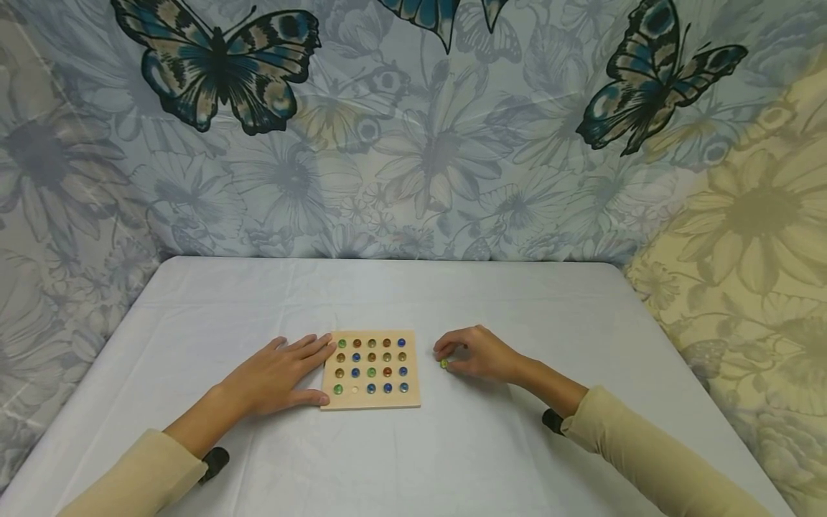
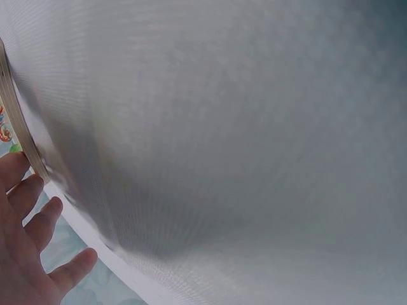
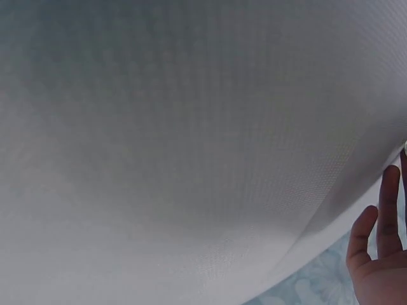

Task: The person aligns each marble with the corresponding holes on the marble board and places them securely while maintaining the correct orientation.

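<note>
A flat wooden board (image 1: 371, 399) lies on the table with rows of coloured glass marbles in its round hollows: green, amber, reddish and blue. One hollow (image 1: 354, 390) in the front row shows bare wood. My left hand (image 1: 278, 377) is spread at the board's left side, its fingertips and thumb touching that edge; the left wrist view shows the same hand (image 2: 28, 235) beside the board's edge (image 2: 22, 127). To the right of the board, my right hand (image 1: 481, 354) pinches a yellow-green marble (image 1: 444, 364) between thumb and fingers, low over the cloth. The right wrist view catches only part of this hand (image 3: 381, 254).
A white cloth (image 1: 388, 467) covers the table around the board. Behind and on both sides hangs fabric (image 1: 439, 158) printed with flowers and butterflies. A dark band (image 1: 215, 463) sits at the left wrist, another (image 1: 553, 421) at the right.
</note>
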Motion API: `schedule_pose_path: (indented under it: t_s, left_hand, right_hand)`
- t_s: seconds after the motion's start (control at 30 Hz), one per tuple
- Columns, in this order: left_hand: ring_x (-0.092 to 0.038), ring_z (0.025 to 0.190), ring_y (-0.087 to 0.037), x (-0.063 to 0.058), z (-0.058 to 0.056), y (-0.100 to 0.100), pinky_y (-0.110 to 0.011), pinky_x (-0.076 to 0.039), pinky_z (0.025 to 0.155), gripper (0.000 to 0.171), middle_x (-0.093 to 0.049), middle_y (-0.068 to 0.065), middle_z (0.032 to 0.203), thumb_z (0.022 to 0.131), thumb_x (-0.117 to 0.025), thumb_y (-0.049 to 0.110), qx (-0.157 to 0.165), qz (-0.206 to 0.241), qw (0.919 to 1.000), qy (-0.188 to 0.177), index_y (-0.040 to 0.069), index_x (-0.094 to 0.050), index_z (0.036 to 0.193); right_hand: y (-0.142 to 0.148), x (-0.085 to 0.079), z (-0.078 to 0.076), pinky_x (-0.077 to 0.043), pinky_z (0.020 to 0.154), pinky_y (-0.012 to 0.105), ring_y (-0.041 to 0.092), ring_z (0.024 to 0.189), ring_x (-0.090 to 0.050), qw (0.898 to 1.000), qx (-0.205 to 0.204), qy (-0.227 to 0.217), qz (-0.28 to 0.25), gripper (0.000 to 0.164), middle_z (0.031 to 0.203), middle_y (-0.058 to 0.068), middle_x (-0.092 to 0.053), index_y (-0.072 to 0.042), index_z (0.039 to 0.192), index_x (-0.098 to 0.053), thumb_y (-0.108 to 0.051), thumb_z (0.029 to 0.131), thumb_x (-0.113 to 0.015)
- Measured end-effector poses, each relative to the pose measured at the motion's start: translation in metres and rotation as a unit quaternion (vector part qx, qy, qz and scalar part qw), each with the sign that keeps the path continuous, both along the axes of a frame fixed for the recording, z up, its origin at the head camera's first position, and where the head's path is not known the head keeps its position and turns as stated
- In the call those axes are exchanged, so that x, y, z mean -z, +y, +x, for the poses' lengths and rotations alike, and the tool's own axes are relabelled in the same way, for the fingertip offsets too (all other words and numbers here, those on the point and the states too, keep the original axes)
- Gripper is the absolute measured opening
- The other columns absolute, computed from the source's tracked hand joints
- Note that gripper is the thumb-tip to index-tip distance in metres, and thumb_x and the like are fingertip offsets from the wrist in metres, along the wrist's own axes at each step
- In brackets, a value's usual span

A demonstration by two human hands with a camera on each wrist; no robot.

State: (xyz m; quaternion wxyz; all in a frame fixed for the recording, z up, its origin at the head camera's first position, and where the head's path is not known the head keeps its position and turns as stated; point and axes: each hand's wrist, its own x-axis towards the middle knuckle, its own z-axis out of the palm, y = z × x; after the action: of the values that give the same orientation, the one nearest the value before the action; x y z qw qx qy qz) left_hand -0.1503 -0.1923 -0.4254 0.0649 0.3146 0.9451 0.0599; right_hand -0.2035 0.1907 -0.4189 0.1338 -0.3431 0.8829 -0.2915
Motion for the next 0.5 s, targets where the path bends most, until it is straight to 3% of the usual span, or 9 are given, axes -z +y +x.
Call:
schedule_pose_path:
  t_s: [0.5]
  left_hand:
    - [-0.034,0.145,-0.031,0.0013,-0.0004,-0.0008,-0.065,-0.031,0.108,0.089,-0.033,-0.004,0.161,0.091,-0.044,0.074,-0.001,-0.001,1.0,-0.006,0.014,-0.037,0.156]
  right_hand:
    - [-0.0018,0.0034,-0.0005,-0.053,0.092,0.042,0.011,0.1,-0.068,1.0,-0.01,0.016,-0.008,0.027,0.1,-0.008,-0.074,-0.008,0.113,-0.071,-0.002,0.087,-0.075]
